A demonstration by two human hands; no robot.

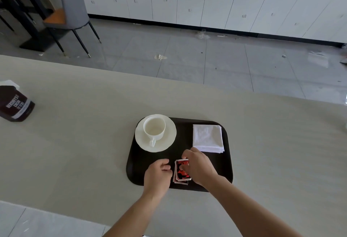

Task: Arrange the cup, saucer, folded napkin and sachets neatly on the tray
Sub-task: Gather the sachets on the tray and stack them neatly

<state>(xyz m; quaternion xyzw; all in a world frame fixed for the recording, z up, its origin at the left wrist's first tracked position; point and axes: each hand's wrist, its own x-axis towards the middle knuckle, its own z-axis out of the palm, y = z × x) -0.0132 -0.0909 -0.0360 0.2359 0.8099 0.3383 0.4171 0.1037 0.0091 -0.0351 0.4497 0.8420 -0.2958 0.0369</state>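
Note:
A dark tray (184,129) lies on the beige counter. On its far left a white cup (154,127) stands on a white saucer (169,141), handle toward me. A folded white napkin (208,138) lies at the far right of the tray. At the tray's near middle is a small stack of red, black and white sachets (181,173). My right hand (200,167) rests on the stack's right side, fingers curled over its top edge. My left hand (157,175) touches the stack's left side with curled fingers.
A brown cocoa pouch (16,103) lies on the counter at the far left. Beyond the counter's far edge are a grey tiled floor with scraps, a grey chair (73,11) and white cabinets (206,2).

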